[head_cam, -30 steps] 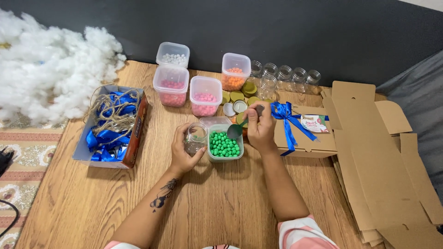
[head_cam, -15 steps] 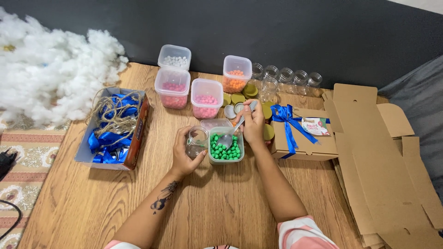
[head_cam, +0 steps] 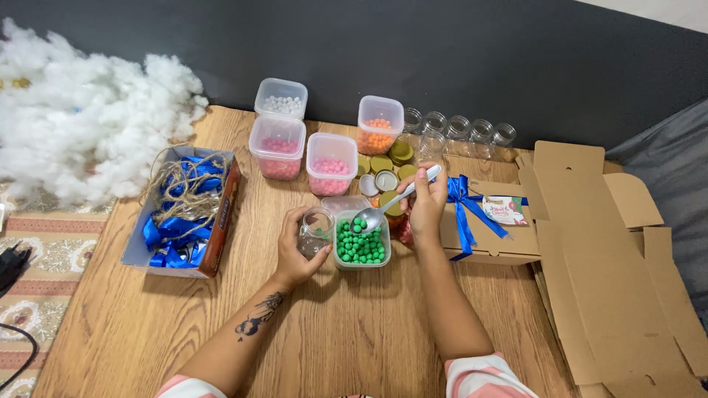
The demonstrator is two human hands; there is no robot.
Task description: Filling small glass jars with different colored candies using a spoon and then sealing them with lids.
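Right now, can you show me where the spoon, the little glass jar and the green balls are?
spoon (head_cam: pixel 398 199), head view, middle of its handle.
glass jar (head_cam: pixel 316 230), head view, its clear side, in the left hand.
green balls (head_cam: pixel 360 243), head view, middle of the pile in the tub.

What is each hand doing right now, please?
Left hand: closed around a small clear glass jar.
Right hand: closed on a metal spoon, its bowl over the tub of green beads.

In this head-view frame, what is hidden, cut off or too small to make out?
- Small glass jar: contents unclear, left hand wraps it.
- Spoon: handle middle hidden inside right hand.
- Red item behind the right wrist: kind unclear.
- Flat cardboard: cut off by the right edge.
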